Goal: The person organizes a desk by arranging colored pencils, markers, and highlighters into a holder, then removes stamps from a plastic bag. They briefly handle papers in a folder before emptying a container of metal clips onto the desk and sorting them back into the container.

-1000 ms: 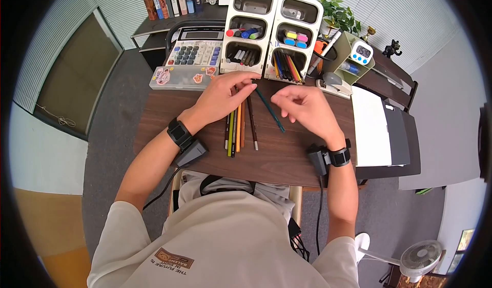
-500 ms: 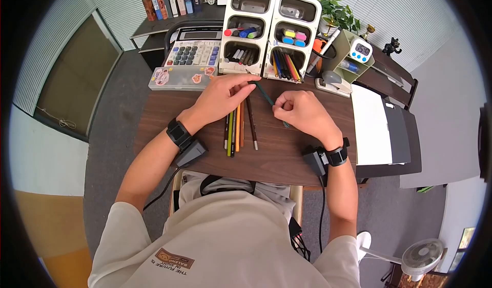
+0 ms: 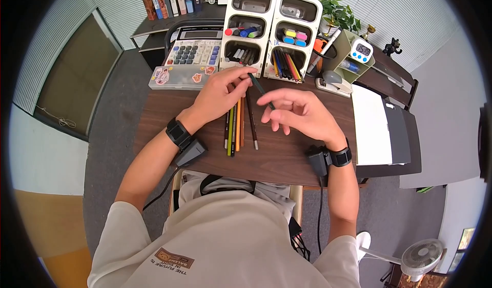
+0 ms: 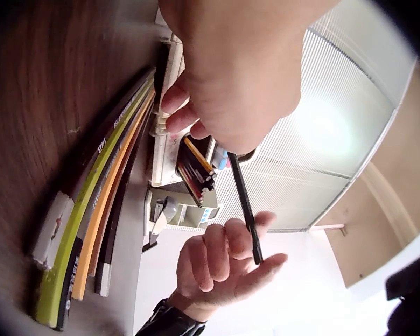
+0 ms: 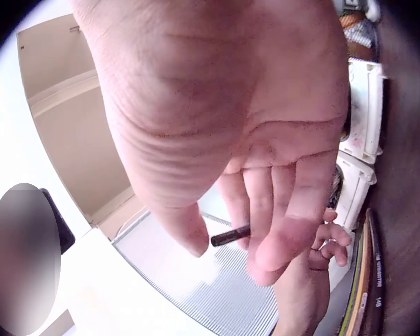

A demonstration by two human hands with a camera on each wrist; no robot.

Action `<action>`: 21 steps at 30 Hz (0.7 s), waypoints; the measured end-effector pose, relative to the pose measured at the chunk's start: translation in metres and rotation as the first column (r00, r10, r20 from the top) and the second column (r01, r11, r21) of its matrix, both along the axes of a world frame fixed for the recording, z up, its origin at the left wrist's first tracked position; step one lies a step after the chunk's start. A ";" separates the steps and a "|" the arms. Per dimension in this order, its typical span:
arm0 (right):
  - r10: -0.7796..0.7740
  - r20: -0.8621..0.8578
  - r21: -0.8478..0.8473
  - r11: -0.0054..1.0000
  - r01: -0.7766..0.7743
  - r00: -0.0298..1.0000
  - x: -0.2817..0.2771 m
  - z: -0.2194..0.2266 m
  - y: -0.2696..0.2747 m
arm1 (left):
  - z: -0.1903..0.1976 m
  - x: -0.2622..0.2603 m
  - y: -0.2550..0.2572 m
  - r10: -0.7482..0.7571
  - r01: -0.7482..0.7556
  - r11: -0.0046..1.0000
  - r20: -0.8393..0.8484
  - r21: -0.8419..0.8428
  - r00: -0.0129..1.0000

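Note:
My left hand [image 3: 219,94] pinches a dark green pencil [image 3: 258,86] near its far end, between thumb and fingertips. The pencil slants toward my right hand [image 3: 306,112], held above the desk with fingers spread apart and loosely bent. In the left wrist view the near end of the pencil [image 4: 246,210] lies between the right thumb and fingers. The right wrist view shows that pencil end [image 5: 231,236] at the fingers, with a gap to the thumb. Several pencils, including a yellow-green pencil [image 3: 230,134] and a dark brown pencil [image 3: 252,124], lie side by side below the left hand.
White organizers [image 3: 268,47] with pens, highlighters and pencils stand behind the hands. A sticker-covered case [image 3: 177,78] and a calculator [image 3: 195,54] are at left. At right are a stapler [image 3: 333,83], a digital timer [image 3: 361,52] and white paper [image 3: 370,129].
My right hand closed in on the pencil's near end, then its fingers spread. The green pencil's near end has risen and shifted left. My left hand has moved slightly away from me.

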State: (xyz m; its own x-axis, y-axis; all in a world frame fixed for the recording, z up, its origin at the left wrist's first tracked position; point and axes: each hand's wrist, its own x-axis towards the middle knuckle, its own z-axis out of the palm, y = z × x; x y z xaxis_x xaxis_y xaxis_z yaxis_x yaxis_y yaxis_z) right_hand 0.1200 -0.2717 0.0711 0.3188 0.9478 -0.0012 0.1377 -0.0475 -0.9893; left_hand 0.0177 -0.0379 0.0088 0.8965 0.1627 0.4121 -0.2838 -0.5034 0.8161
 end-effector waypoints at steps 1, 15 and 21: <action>0.045 0.010 0.030 0.999 -0.045 0.999 0.000 -0.001 -0.001 | 0.000 0.000 0.000 0.010 -0.010 1.000 -0.004 -0.009 1.000; -0.301 0.036 0.279 0.919 0.279 0.953 0.017 -0.008 -0.002 | 0.001 0.001 0.000 0.006 -0.006 1.000 0.002 0.026 1.000; -0.411 0.005 0.268 0.879 0.394 0.912 0.021 -0.008 0.002 | -0.002 0.002 0.000 0.002 -0.003 0.999 0.020 0.040 1.000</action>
State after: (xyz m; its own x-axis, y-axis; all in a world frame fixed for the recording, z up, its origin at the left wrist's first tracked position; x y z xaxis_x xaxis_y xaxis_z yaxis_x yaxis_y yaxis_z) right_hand 0.1405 -0.2696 0.0632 0.6646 0.7025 0.2546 0.2201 0.1416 -0.9652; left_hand 0.0193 -0.0376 0.0072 0.8878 0.1476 0.4360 -0.2984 -0.5365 0.7894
